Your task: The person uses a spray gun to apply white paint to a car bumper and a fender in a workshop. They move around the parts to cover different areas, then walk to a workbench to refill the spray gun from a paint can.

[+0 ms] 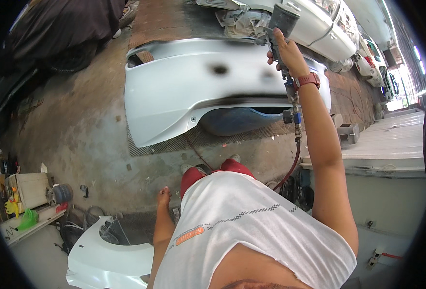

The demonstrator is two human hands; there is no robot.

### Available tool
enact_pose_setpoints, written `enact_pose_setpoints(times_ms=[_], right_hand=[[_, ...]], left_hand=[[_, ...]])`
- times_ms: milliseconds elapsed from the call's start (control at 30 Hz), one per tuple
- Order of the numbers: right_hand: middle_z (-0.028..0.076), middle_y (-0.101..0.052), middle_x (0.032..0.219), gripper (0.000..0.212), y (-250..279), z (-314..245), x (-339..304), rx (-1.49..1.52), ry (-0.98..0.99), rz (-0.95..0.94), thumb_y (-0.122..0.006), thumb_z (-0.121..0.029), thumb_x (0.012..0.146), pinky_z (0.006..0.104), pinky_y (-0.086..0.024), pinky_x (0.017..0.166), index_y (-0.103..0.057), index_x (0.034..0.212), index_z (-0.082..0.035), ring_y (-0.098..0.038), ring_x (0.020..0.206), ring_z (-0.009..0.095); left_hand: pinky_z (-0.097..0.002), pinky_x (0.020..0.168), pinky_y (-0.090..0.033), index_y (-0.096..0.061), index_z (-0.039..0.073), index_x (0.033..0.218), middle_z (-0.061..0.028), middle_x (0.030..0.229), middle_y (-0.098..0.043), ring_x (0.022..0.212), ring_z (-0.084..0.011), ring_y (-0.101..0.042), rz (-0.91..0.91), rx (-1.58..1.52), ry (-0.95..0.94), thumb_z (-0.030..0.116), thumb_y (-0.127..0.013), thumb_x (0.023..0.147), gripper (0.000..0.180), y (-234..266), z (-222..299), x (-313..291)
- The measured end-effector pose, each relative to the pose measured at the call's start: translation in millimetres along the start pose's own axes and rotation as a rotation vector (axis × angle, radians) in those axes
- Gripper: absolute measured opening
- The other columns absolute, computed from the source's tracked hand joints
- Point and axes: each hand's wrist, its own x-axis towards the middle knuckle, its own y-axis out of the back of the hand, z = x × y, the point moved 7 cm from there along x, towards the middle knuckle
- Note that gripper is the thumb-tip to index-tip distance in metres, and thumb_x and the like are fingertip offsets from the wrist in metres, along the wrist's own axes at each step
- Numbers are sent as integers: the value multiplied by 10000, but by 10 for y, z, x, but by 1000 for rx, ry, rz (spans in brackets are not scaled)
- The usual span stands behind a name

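My right hand is wrapped round the grip of a paint spray gun with a grey cup on top. A dark red air hose runs down from the gun's fittings. The gun is over the far right part of a white car bumper. Dark, blurred-edged patches mark the bumper's middle, and a dark band follows its near cut-out edge. Under the bumper a blue rounded drum shows. My left hand hangs low at my side, its fingers curled, with nothing visible in them.
A covered car stands at the far left, and a white car at the far right. A white fender lies near at the left, below a cluttered shelf. A pale bench-like surface is on the right.
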Motion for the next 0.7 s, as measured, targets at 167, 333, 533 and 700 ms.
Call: enact_pose_setpoints(times_ms=[167,333,533,700], right_hand=[[122,-740,841,794,-468,-219,34,-20,28,-82,-480,-750,1064,304,-515,482,-637,1190,18,-760,684,183],[123,-776,883,790,-912,-419,54,-18,62,-119,-489,-772,1051,274,-507,477,-637,1234,-18,-782,736,168],[107,-764,867,768,-1602,-734,-35,24,169,-237,-499,-736,1068,274,-520,482,-643,1230,0,-763,710,158],[83,-721,831,755,-2134,-947,14,-37,222,-287,-470,-709,1090,303,-538,491,-665,1239,5,-740,688,151]], left_hand=[[-414,954,-534,-585,44,1476,-127,1357,-700,1182,-263,-700,71,-51,17,518,-639,1088,614,138,-118,-172],[-355,851,-545,-643,16,1391,-105,1197,-734,977,-207,-714,220,-136,47,450,-679,1085,532,321,-333,-364],[-363,895,-552,-642,-4,1382,-106,1191,-731,992,-206,-703,206,-199,98,401,-670,1095,497,376,-637,-406],[-387,924,-553,-635,-28,1382,-116,1203,-730,1011,-230,-702,236,-252,64,408,-651,1104,518,383,-727,-438]])
